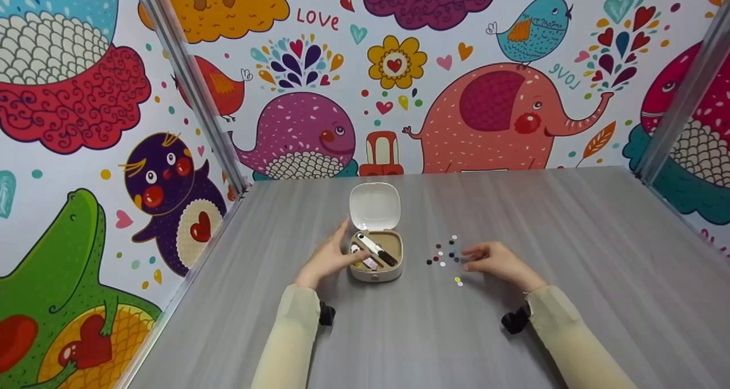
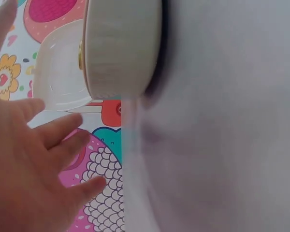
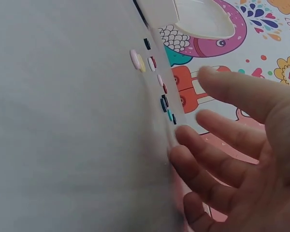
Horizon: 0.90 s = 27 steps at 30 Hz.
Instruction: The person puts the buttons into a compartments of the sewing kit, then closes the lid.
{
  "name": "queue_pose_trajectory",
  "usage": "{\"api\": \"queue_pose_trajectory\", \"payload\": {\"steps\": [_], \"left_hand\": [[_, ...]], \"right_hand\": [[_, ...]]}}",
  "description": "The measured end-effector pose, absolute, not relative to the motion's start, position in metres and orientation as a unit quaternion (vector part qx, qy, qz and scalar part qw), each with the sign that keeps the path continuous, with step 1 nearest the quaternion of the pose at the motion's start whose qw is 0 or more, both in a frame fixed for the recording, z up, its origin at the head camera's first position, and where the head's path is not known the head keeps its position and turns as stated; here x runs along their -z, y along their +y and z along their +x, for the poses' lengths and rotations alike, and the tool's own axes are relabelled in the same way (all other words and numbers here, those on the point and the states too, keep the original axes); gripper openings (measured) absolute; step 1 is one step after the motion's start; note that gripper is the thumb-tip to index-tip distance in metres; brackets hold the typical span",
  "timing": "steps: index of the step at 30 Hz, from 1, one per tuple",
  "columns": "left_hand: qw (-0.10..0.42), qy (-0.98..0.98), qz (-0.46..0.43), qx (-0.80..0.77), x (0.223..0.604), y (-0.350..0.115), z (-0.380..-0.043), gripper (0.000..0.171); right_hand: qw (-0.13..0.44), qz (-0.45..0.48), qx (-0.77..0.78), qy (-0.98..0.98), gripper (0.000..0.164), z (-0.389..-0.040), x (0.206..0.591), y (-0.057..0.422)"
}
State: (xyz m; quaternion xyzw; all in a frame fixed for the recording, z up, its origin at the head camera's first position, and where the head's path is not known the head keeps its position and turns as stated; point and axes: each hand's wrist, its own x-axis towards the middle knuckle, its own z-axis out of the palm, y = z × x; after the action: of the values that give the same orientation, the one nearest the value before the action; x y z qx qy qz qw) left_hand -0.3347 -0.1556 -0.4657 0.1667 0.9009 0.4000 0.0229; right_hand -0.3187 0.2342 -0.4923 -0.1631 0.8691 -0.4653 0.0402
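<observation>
A small cream box (image 1: 374, 276) stands on the table with its white lid (image 1: 374, 206) raised at the back. Lying slantwise inside are a slim white-and-black tool (image 1: 376, 248) and a smaller pale item (image 1: 368, 261). My left hand (image 1: 329, 258) is at the box's left side, its thumb overlapping the rim in the head view; the left wrist view shows the fingers spread and holding nothing. Several small buttons (image 1: 442, 264), dark, red, white and yellow, lie scattered right of the box. Just right of them hovers my right hand (image 1: 501, 263), fingers loosely bent and holding nothing.
The grey table (image 1: 433, 343) meets a brightly printed back wall (image 1: 399, 109) and a printed left side wall (image 1: 74, 166). Metal posts (image 1: 188, 81) mark the corners. A black wrist device (image 1: 516, 319) shows below the right sleeve.
</observation>
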Motion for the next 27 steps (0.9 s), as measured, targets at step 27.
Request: {"api": "queue_pose_trajectory", "payload": {"steps": [27], "left_hand": [[0.078, 0.893, 0.159, -0.413, 0.479, -0.150, -0.334, 0.118]], "right_hand": [[0.078, -0.154, 0.462, 0.870, 0.023, -0.307, 0.496, 0.223]]}}
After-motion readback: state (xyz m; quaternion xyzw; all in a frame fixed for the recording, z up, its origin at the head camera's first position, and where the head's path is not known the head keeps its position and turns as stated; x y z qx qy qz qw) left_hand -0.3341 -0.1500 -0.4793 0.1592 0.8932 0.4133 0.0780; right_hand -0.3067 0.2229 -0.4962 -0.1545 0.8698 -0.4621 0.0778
